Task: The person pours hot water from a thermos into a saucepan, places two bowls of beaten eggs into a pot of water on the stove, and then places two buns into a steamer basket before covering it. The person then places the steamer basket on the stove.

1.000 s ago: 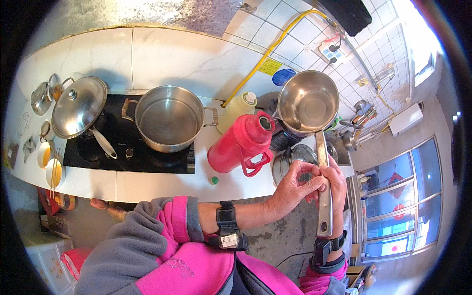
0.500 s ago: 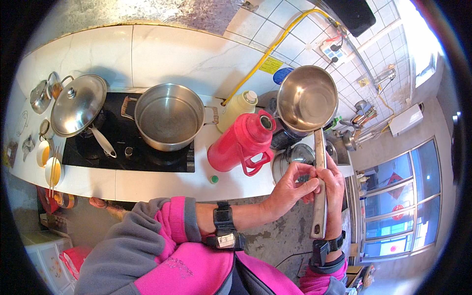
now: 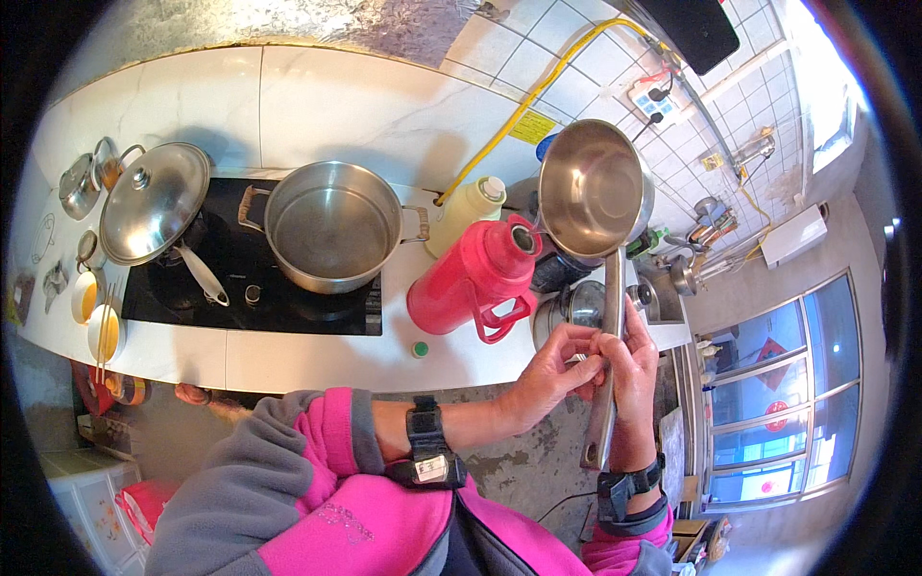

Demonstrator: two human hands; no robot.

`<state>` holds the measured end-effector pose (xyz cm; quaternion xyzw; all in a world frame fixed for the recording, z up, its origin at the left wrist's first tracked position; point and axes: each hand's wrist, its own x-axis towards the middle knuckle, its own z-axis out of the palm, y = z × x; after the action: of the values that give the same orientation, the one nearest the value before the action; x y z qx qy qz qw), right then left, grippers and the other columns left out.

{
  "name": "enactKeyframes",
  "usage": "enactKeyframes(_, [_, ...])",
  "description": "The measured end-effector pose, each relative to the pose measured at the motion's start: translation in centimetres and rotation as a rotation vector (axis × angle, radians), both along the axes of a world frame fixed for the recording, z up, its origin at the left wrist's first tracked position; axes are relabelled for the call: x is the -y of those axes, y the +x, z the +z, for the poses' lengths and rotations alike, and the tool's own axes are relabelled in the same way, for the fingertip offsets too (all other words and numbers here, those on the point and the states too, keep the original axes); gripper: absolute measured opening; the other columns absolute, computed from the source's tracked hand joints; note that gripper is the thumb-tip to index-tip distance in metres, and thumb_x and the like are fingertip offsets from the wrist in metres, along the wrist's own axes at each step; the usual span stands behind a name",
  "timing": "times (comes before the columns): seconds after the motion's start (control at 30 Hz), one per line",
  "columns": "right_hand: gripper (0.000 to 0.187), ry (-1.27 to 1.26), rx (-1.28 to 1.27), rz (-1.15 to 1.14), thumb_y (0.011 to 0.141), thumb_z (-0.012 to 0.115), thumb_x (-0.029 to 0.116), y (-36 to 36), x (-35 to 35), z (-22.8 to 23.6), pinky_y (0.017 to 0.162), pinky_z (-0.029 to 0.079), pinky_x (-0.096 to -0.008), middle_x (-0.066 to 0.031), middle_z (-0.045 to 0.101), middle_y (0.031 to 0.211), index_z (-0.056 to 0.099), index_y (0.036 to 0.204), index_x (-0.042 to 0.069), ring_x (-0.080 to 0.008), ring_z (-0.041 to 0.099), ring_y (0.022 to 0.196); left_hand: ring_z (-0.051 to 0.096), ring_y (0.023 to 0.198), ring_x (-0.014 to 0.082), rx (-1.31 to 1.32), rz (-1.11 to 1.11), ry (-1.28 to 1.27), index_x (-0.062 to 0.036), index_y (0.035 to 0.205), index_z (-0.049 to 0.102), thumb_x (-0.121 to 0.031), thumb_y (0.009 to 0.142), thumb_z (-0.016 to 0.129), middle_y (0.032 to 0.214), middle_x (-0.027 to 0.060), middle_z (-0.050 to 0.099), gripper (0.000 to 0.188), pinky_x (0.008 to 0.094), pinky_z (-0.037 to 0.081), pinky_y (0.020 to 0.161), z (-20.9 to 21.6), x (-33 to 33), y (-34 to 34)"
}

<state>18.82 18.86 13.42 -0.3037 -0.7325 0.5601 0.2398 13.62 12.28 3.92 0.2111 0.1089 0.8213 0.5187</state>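
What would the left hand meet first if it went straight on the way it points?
Likely the right hand, gripping the saucepan handle. The left hand sits close beside both, possibly touching; depth is unclear.

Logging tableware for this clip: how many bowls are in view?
2, both on the counter left of the stove: the near bowl, with chopsticks across it, and the far bowl just behind. Others may be hidden.

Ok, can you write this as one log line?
right hand: grips saucepan handle | left hand: at same handle | red flask: on counter | large pot: on cooktop
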Motion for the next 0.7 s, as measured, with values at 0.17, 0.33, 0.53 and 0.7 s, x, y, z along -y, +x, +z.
enactKeyframes(0.17, [0.059, 0.073, 0.034, 0.033, 0.082, 0.049, -0.002, 0.1, 0.3, -0.9, 0.044, 0.038, -0.017, -0.0006, 0.054, 0.077, 0.03, 0.138, -0.002, -0.0032, 0.047, 0.053, 0.052, 0.083, 0.0104, 0.015, -0.031, 0.018, -0.0104, 0.123, 0.035, -0.017, 0.093, 0.052, 0.101, 0.0028, 0.051, 0.035, 0.0273, 0.045, 0.072, -1.2, 0.5, 0.0])
enactKeyframes(0.33, [0.06, 0.078, 0.045, -0.009, 0.081, 0.049, 0.0, 0.1, 1.0, -1.8, 0.044, 0.037, -0.0164, -0.0024, 0.056, 0.073, 0.03, 0.138, -0.004, -0.0039, 0.048, 0.053, 0.052, 0.083, 0.0107, 0.018, -0.067, 0.004, -0.0102, 0.124, 0.035, -0.017, 0.093, 0.052, 0.101, 0.0032, 0.05, 0.036, 0.0276, 0.046, 0.071, -2.0, 0.9, 0.1])
enactKeyframes(0.53, [0.06, 0.003, -0.065, 0.092, 0.083, 0.048, -0.001, -0.4, 1.2, -1.4, 0.045, 0.038, -0.0171, -0.0005, 0.053, 0.075, 0.028, 0.139, -0.002, -0.0039, 0.047, 0.054, 0.053, 0.084, 0.0108, -0.084, 0.001, -0.001, -0.01, 0.124, 0.034, -0.019, 0.093, 0.052, 0.104, 0.0033, 0.05, 0.037, 0.0273, 0.047, 0.069, -1.5, 1.5, -1.2])
enactKeyframes(0.7, [0.06, -0.115, -0.117, 0.146, 0.083, 0.048, 0.001, -2.7, 1.6, -3.5, 0.044, 0.037, -0.0176, -0.0013, 0.054, 0.072, 0.029, 0.139, 0.0, -0.0047, 0.047, 0.051, 0.053, 0.084, 0.0117, -0.117, 0.108, -0.054, -0.0095, 0.123, 0.035, -0.018, 0.092, 0.053, 0.104, 0.0037, 0.05, 0.037, 0.0271, 0.048, 0.069, -2.3, 3.2, -3.1])
